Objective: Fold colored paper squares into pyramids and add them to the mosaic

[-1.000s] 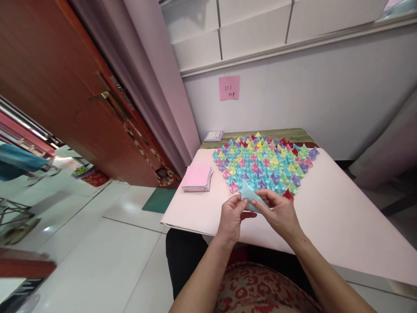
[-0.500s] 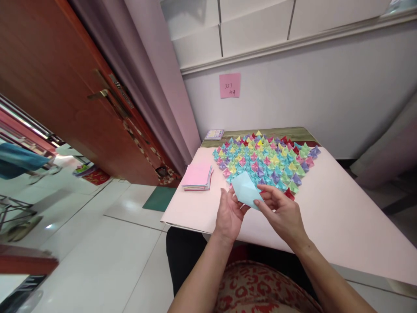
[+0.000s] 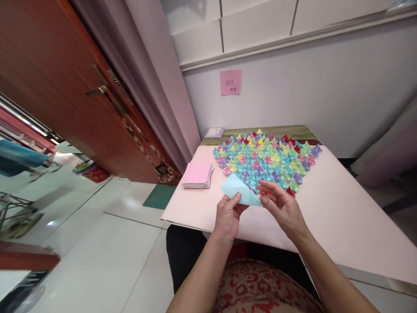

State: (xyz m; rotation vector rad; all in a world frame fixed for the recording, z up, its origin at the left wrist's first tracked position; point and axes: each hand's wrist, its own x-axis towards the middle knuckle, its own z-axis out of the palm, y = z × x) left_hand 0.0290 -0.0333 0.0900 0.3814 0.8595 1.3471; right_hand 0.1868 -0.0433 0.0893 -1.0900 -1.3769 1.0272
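Because the folded blue paper (image 3: pixel 232 184) above the counter (image 3: pixel 332 221) looks light, crisp and easily creased, it should suit gentle edge holds, the left hand (image 3: pixel 228 214) keeping its grip pinched on the near edge, the right hand (image 3: pixel 284 210) fingers parted beside one tip.

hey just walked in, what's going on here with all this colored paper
A person holds a folded sheet of light blue paper in the left hand. The right hand is at its right corner, fingers parted; whether it touches is hard to tell. Beyond, many small folded paper pieces in mixed colors cover part of the table. A stack of square paper, pink on top, lies to the left.
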